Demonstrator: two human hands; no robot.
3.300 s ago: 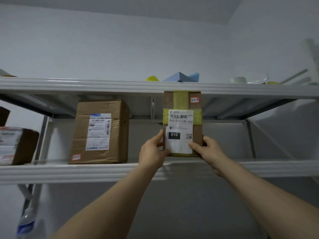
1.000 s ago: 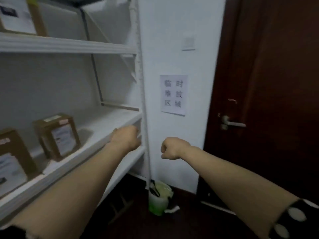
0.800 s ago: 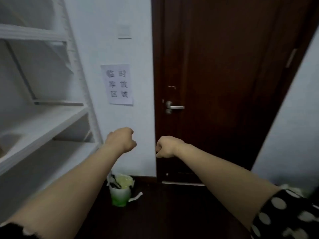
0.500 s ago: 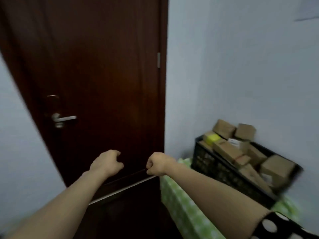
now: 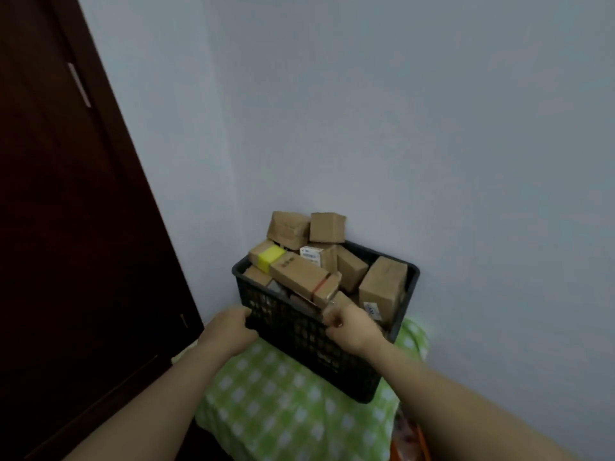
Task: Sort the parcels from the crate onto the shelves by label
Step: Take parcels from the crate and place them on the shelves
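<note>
**Back at the crate for the next parcel**

The person has swung round from the shelves, where both hands were standing a labelled box upright a few seconds ago, past the dark door (image 5: 66, 227) to the corner. Half a second back the crate (image 5: 299, 334) sat off to the right and beyond reach. Now it is straight ahead and both hands have come up against its near side.

So one parcel is shelved and the bulk of the job is left. The crate is heaped above its rim. Two brown boxes (image 5: 288, 229) ride on top at the far side against the pale wall (image 5: 399, 128), and a yellow-taped box (image 5: 269, 257) lies at the far left. A long carton with a red band (image 5: 304, 277) slants across the near middle, and a tall box (image 5: 382, 287) leans at the right. No label can be read from here.

The crate rests on a green checked cloth (image 5: 283, 404). The left hand (image 5: 226, 331) is at the crate's near-left corner with its fingers curled in. Whether they have hooked the rim I cannot tell. The right hand (image 5: 352, 327) is at the near rim towards the right, also curled, just below the low end of the long carton. Whether it pinches anything I cannot tell either. My guess is that the long carton, being nearest, is the next one out.
</note>
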